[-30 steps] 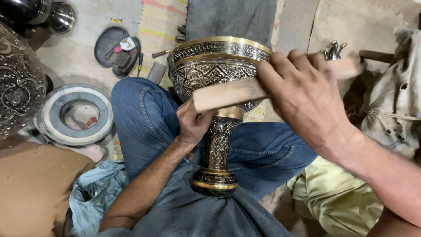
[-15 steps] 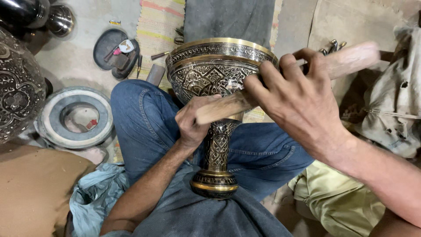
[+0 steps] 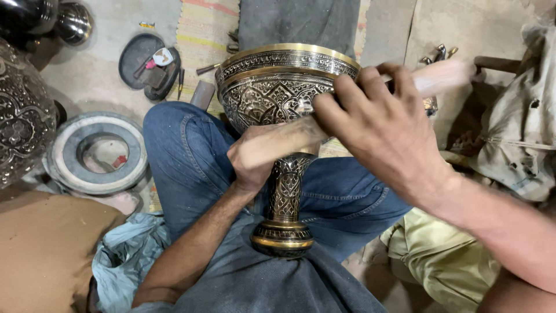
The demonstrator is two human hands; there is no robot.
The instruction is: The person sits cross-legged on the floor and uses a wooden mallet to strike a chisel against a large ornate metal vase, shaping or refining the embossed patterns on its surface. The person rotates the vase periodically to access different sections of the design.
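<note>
While the left grip (image 3: 255, 159) clasps the goblet (image 3: 284, 98) beneath its bowl, the right grip (image 3: 376, 124) closes around a wooden stick (image 3: 440, 78).

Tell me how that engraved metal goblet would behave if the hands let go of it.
The goblet looks top-heavy: wide bowl, narrow stem, small foot resting on a lap, so it would probably tip. Being metal, it is likely stiff and fairly heavy. The left hand steadies it near the stem.

The concrete floor (image 3: 92, 81) is grey and dusty. A striped woven mat (image 3: 202, 29) lies on it, beside a dark grey cloth (image 3: 295, 23). Light is soft and even.
</note>
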